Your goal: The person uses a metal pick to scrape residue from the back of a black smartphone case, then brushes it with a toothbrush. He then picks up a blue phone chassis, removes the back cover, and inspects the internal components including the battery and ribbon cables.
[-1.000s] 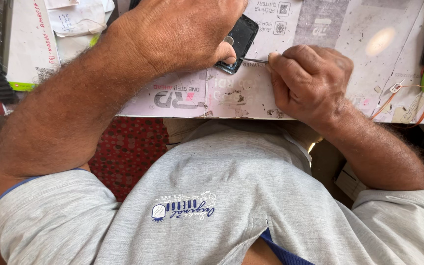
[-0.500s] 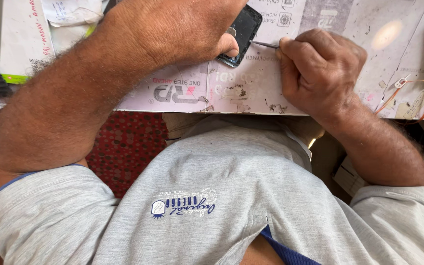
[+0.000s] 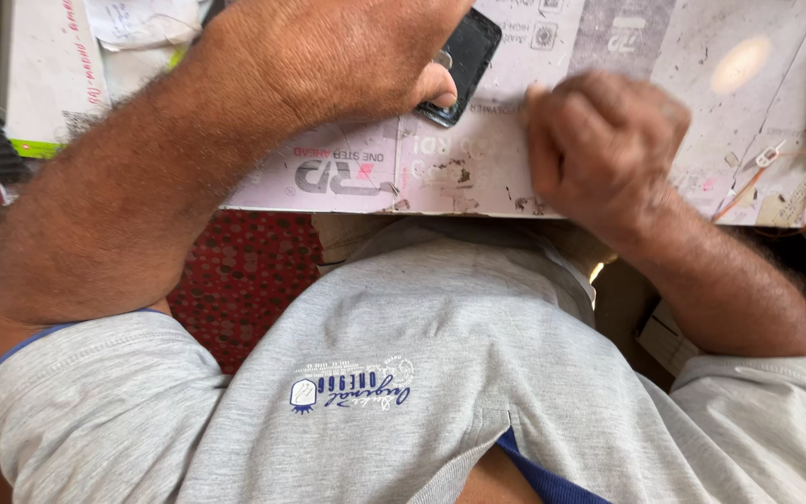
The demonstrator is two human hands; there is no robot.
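Phone (image 3: 464,56), half hidden, pinned under left hand (image 3: 328,51) near board edge (image 3: 440,201); right hand (image 3: 604,145) beside, fisted, contents unclear.

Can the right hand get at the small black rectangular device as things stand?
Probably yes. The right hand rests on the white printed cardboard sheet just beside the small black rectangular device, nothing between them. The left hand covers most of it, leaving only its near corner exposed.

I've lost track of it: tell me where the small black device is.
Head view, top centre: the small black device lies on the cardboard sheet, pinned under the left hand, just left of the right hand.
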